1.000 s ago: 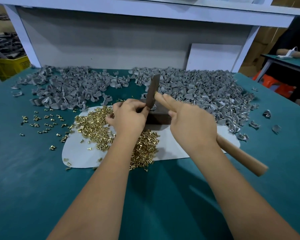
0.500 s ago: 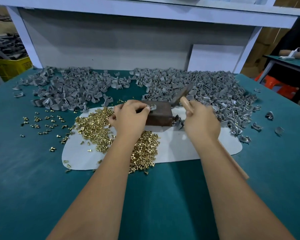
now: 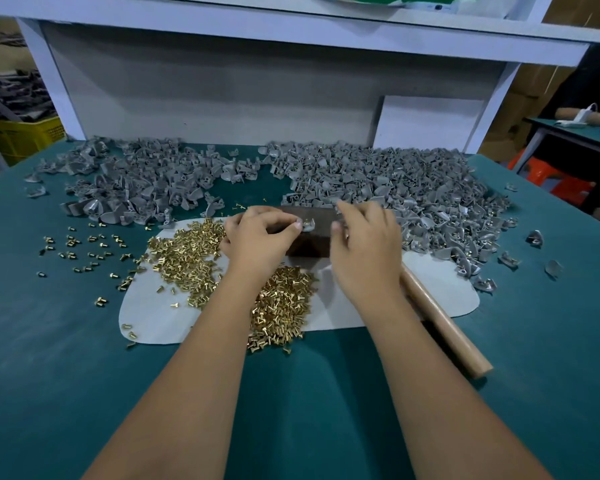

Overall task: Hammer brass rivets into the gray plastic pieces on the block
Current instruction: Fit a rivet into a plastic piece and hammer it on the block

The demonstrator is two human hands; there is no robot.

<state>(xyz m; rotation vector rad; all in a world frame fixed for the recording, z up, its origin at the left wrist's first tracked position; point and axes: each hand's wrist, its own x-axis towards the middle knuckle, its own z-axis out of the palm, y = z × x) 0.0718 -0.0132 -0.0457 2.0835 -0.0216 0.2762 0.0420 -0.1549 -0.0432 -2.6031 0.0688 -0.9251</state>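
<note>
**Pinching a gray piece on the block**

Sitting on top of the dark block point(image 3: 310, 237), between the two hands, is one small gray plastic piece point(image 3: 308, 224) with a speck of brass in it. The left hand point(image 3: 260, 240) pinches that piece at its fingertips, fingers curled. The right hand point(image 3: 366, 251) hovers just beside it over the block's right end, fingers bent; the hammer's wooden handle point(image 3: 444, 327) runs out from under its palm toward the person (whether the hand actually grips the handle cannot be told).

Under and to the left of the left hand lies a heap of brass rivets point(image 3: 187, 258) on a white mat point(image 3: 440, 289), with more rivets below the wrist. Loose rivets are scattered further left on the green counter point(image 3: 291, 410). Beyond both hands, mounds of gray pieces point(image 3: 413, 188) stretch across the counter's far side, up to a gray back panel point(image 3: 205, 98).
</note>
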